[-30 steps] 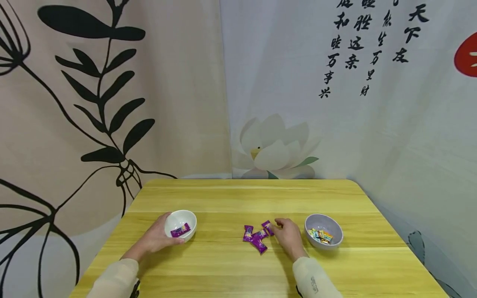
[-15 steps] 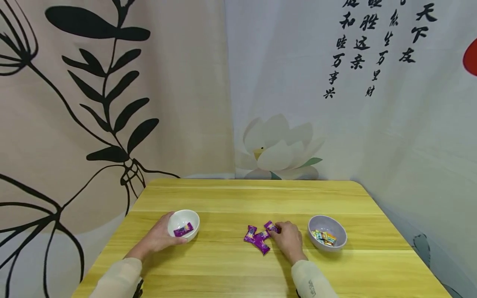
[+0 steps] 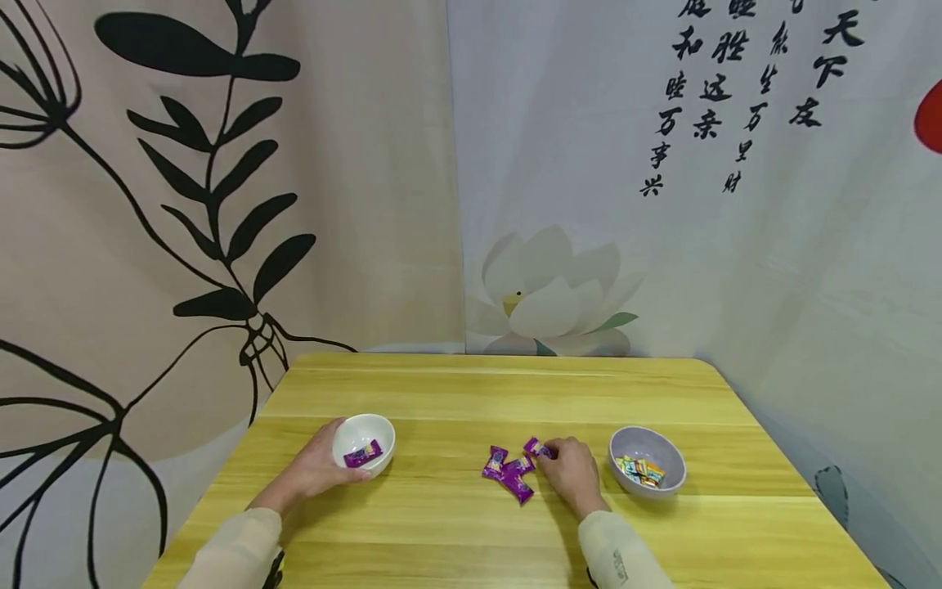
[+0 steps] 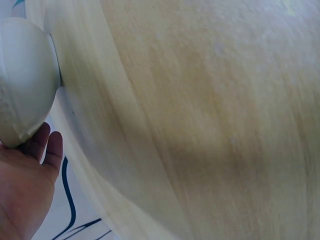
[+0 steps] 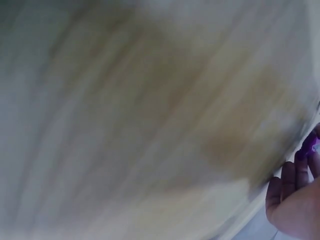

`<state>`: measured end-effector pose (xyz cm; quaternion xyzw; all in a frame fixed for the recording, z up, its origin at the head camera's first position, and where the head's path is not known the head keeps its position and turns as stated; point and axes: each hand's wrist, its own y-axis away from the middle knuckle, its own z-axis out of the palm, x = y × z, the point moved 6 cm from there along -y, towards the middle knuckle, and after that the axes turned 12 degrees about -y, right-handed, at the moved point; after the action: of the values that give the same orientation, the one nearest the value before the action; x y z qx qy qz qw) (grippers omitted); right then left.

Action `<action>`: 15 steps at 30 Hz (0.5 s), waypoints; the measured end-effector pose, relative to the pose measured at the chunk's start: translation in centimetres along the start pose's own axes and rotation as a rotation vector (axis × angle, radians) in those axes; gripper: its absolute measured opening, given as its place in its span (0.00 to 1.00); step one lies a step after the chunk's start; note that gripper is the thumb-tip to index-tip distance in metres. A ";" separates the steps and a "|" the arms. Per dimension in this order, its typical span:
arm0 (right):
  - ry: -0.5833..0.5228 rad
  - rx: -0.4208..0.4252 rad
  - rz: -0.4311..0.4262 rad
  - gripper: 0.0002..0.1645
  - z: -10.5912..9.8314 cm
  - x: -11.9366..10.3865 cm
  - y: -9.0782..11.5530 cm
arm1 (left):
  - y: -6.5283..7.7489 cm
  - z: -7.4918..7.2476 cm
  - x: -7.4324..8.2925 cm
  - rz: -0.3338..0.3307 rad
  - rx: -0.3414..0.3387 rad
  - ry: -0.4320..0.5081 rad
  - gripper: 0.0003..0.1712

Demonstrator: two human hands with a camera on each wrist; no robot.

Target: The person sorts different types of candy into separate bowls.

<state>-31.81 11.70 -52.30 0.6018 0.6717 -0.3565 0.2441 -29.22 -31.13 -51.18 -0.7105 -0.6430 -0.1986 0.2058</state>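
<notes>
Currently, the right hand (image 3: 572,474) pinches a purple sweet (image 3: 533,447); the left hand (image 3: 322,466) grips a white bowl (image 3: 362,428).
The pinched sweet is just beside three loose sweets (image 3: 518,489) on the surface (image 3: 441,540); another sweet (image 3: 363,454) lies in the bowl. Too shallow a pinch could let it slip free, and a low sideways sweep might scatter its neighbours.

The white bowl (image 4: 30,75) is cropped at the left wrist view's left. The right wrist view crops the purple candy (image 5: 311,142) at right; the table (image 5: 150,110) is blurred.
</notes>
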 end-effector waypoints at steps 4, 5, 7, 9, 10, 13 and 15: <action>-0.033 0.008 0.026 0.16 0.0 0.0 -0.2 | 0.1 0.0 -0.1 -0.006 -0.004 -0.004 0.70; -0.042 0.010 0.032 0.17 -0.1 -0.1 -0.2 | 0.1 0.0 -0.1 -0.008 -0.006 -0.007 0.70; -0.053 0.006 0.037 0.17 0.0 -0.4 -0.3 | 0.1 0.1 -0.2 -0.014 -0.009 -0.008 0.70; -0.069 0.001 0.036 0.18 0.1 -0.8 -0.4 | 0.2 0.1 -0.2 -0.021 -0.010 -0.006 0.71; -0.078 0.000 0.034 0.18 0.1 -1.0 -0.4 | 0.2 0.1 -0.2 -0.020 -0.009 -0.005 0.71; -0.107 -0.002 0.020 0.17 0.3 -1.8 -0.5 | 0.2 0.0 -0.1 -0.020 -0.006 0.000 0.71; -0.118 -0.004 0.010 0.16 0.6 -2.3 -0.5 | 0.2 0.0 -0.1 -0.019 -0.006 0.001 0.71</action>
<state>-32.03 9.76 -50.83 0.5826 0.6539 -0.3885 0.2864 -29.05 -31.21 -51.18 -0.7049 -0.6488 -0.2027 0.2024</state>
